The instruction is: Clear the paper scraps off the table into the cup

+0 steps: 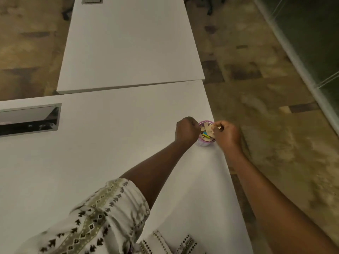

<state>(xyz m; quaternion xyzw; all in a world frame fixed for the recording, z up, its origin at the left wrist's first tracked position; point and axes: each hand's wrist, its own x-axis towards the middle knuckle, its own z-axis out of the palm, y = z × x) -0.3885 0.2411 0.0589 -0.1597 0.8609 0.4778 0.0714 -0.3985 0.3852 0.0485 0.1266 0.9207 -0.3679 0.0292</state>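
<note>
A small pink cup (202,143) stands near the right edge of the white table (113,143). Tan paper scraps (207,129) and a yellow and blue bit fill it. My left hand (186,129) is curled into a fist against the cup's left side; whether it grips the rim is hidden. Over the cup's right rim, my right hand (226,133) pinches a pale paper scrap (213,127) between thumb and fingers. No loose scraps show on the tabletop.
The table's right edge runs just past the cup, with patterned carpet (271,116) beyond. A recessed metal cable box (29,119) sits at the left. A second white table (128,48) adjoins at the back. A glass wall (315,52) stands at the far right.
</note>
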